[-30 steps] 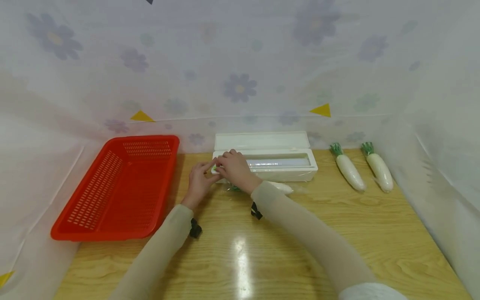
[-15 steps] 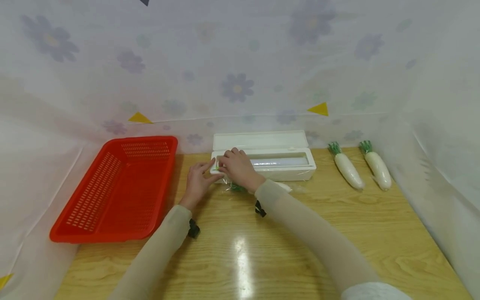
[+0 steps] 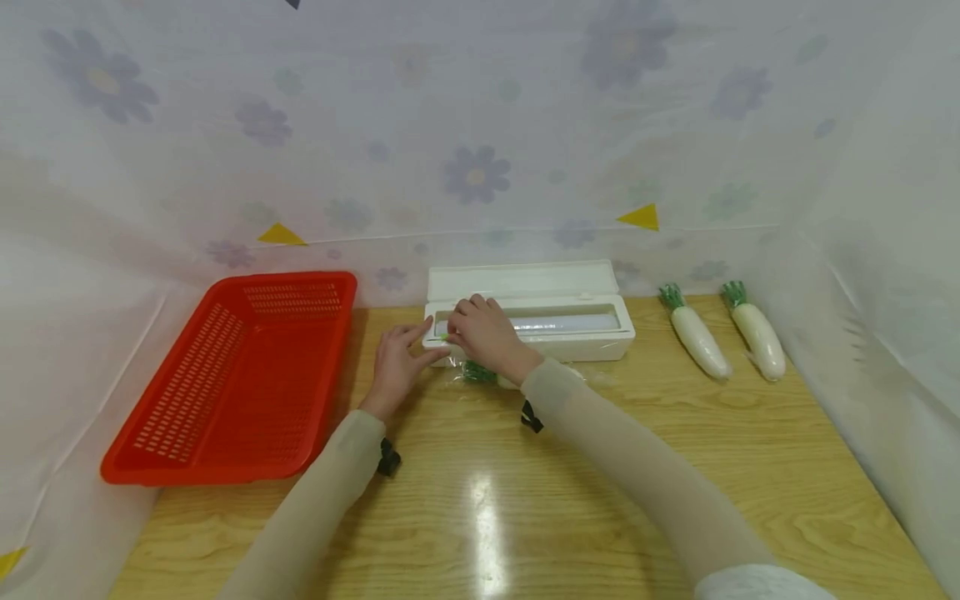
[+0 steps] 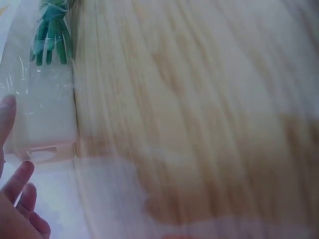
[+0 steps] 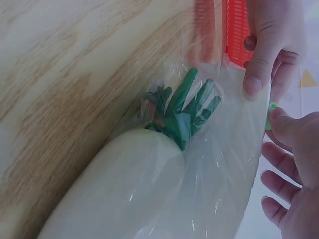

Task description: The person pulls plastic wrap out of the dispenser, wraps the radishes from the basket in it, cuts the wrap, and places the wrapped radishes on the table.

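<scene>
A white cling film box (image 3: 555, 346) stands at the back of the table, lid raised and the roll visible inside. My left hand (image 3: 393, 367) steadies its left end, thumb on the front and fingers at the end face. My right hand (image 3: 491, 340) pinches a small green slider (image 5: 271, 117) on the front edge, a short way from that end. Clear film hangs down the box front over a white radish (image 5: 114, 184) with green leaf stubs (image 4: 51, 37). In the head view my right hand and sleeve cover much of this radish.
A red plastic basket (image 3: 315, 392) stands to the left of my left hand. Two wrapped white radishes (image 3: 697, 342) lie side by side at the right. A flowered curtain (image 3: 540, 125) hangs right behind the box.
My right hand has moved a little to the right along the front edge with the green slider. The left hand stays at the box's left end. More of the radish's leaves show.
</scene>
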`<state>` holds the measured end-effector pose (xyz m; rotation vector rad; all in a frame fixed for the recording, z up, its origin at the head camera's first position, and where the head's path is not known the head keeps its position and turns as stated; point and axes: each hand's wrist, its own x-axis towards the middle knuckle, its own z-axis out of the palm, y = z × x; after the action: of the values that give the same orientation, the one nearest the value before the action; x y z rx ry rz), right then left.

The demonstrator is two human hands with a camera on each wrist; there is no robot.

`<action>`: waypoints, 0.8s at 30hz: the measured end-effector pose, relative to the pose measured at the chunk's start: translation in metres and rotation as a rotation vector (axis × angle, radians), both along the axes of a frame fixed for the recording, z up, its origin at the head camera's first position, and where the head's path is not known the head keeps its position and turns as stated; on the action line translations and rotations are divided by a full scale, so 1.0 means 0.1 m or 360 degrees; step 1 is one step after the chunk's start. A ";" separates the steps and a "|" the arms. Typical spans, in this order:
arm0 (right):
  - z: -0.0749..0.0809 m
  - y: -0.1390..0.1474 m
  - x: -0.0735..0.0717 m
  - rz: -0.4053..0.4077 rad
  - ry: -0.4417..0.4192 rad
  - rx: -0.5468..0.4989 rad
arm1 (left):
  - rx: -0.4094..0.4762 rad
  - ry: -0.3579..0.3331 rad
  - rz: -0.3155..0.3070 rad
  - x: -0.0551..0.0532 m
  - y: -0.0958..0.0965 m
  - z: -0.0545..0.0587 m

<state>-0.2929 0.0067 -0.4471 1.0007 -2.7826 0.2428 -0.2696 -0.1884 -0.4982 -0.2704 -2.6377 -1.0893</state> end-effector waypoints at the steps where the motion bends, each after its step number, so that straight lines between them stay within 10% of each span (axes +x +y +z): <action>1: 0.00 0.01 0.00 -0.0002 0.0001 0.0008 | 0.0003 0.0004 -0.0003 0.00 0.00 0.00; 24: 0.01 0.50 -0.02 0.0033 -0.0011 -0.0054 | 0.0075 -0.0055 -0.0003 -0.02 -0.04 -0.04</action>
<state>-0.2952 0.0572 -0.4461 1.0236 -2.7659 0.2958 -0.2717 -0.1924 -0.5026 -0.2462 -2.6386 -1.1651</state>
